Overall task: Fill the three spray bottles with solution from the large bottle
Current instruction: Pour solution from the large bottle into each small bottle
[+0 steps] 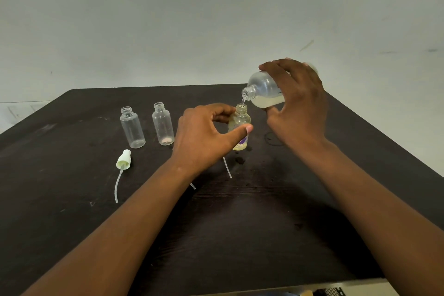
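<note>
While the large bottle (265, 90) tilts neck-down in your right hand (296, 103), a thin stream runs into the small bottle (240, 125) standing on the desk (264, 211). Your left hand (204, 137) pinches that bottle between thumb and fingers. Left of it stand two empty bottles (132, 127) (163, 124), uncapped. A spray cap (123, 158) with its tube lies nearer you.
</note>
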`<action>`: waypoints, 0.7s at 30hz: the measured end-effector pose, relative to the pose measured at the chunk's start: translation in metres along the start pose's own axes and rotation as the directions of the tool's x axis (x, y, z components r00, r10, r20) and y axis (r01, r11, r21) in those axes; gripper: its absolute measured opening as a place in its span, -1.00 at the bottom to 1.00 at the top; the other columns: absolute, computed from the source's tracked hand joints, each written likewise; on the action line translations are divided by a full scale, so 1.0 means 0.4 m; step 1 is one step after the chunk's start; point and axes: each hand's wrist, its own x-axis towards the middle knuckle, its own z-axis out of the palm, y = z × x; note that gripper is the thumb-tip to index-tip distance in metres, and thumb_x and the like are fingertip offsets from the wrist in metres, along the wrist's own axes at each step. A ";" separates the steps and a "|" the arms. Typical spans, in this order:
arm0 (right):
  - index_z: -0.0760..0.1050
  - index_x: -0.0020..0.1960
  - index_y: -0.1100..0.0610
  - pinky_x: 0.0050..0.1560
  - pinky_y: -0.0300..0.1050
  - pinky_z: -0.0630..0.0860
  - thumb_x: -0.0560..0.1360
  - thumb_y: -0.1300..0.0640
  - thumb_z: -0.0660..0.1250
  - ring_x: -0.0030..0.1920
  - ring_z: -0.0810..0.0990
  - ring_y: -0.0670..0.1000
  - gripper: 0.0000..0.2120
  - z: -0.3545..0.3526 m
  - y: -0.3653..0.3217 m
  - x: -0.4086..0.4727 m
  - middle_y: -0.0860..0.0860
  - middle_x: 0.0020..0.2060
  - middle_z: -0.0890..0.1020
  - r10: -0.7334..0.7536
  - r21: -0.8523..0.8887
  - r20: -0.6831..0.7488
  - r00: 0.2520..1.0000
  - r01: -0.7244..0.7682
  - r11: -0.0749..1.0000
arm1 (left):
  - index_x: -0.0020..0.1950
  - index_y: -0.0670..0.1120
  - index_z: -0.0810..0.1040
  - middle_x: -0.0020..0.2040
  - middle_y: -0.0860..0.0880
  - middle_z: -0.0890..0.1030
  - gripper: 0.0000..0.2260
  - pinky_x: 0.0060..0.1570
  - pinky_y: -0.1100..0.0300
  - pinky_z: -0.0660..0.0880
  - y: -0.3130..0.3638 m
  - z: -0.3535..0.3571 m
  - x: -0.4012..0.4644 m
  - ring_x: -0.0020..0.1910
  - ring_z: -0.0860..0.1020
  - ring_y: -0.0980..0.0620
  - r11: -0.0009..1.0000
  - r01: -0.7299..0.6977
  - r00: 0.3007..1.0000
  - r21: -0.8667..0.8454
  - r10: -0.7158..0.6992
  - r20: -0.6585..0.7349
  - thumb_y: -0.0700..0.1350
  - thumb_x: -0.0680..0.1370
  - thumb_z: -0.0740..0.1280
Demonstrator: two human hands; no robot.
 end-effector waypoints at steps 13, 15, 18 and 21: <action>0.57 0.38 0.02 0.39 0.17 0.47 0.26 0.36 0.50 0.34 0.56 0.18 -0.30 0.000 0.002 0.000 0.05 0.31 0.60 -0.003 0.006 0.008 1.000 0.003 1.000 | 0.16 0.04 0.74 -0.15 0.29 0.63 -0.63 -0.13 0.25 0.56 -0.002 0.001 0.003 -0.34 0.55 0.46 1.000 -0.009 1.000 0.017 0.009 0.007 0.17 0.43 0.59; 0.57 0.38 0.02 0.40 0.17 0.47 0.26 0.36 0.51 0.34 0.56 0.18 -0.30 0.000 0.002 0.002 0.05 0.31 0.60 -0.006 0.000 0.012 1.000 0.006 1.000 | 0.16 0.04 0.74 -0.14 0.27 0.64 -0.63 -0.13 0.25 0.55 -0.003 0.001 0.003 -0.33 0.55 0.46 1.000 -0.011 1.000 0.018 0.011 0.009 0.17 0.44 0.59; 0.57 0.38 0.01 0.38 0.17 0.49 0.27 0.35 0.52 0.33 0.56 0.17 -0.30 0.000 0.001 0.001 0.04 0.30 0.60 -0.002 0.001 0.011 1.000 0.002 1.000 | 0.16 0.04 0.74 -0.14 0.27 0.65 -0.63 -0.14 0.27 0.53 -0.003 0.000 0.003 -0.32 0.56 0.46 1.000 -0.013 1.000 0.018 0.013 0.006 0.18 0.43 0.59; 0.57 0.37 0.01 0.36 0.16 0.50 0.27 0.34 0.53 0.32 0.56 0.16 -0.30 0.002 0.001 0.001 0.04 0.30 0.61 -0.005 0.003 0.008 1.000 0.005 1.000 | 0.16 0.04 0.74 -0.14 0.26 0.65 -0.63 -0.15 0.27 0.51 -0.003 -0.001 0.003 -0.34 0.54 0.46 1.000 -0.012 1.000 0.015 0.012 0.006 0.17 0.43 0.59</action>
